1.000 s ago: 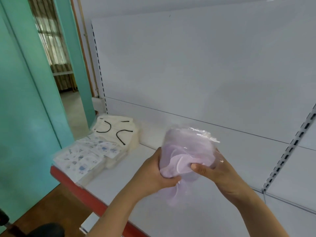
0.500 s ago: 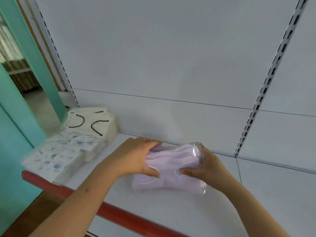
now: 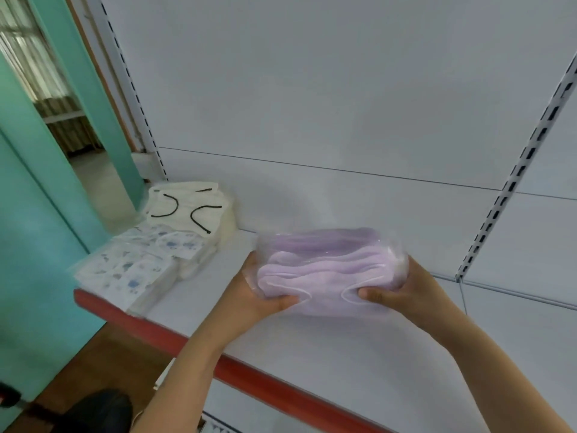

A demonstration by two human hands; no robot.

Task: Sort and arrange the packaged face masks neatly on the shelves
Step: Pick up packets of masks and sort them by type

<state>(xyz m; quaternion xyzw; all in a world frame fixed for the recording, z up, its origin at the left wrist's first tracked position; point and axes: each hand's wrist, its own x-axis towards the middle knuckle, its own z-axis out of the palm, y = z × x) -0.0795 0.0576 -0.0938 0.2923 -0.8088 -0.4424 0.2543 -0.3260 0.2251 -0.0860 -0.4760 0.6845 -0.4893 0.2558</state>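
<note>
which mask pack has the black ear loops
The cream mask pack at the shelf's back left corner; the printed pack and the held lilac pack show none.

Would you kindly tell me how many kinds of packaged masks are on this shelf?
3: the lilac pack held between both hands mid-shelf, the cream pile with black ear loops at the back left, and the blue-printed white pile before it. Individual packs within piles cannot be counted.

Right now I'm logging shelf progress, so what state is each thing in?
Lilac mask pack: gripped at both ends, low over the shelf.
Left hand: grips its left end.
Right hand: grips its right end.
Cream mask stack: lying flat.
Printed mask packs: lying flat, at the shelf corner.
</note>
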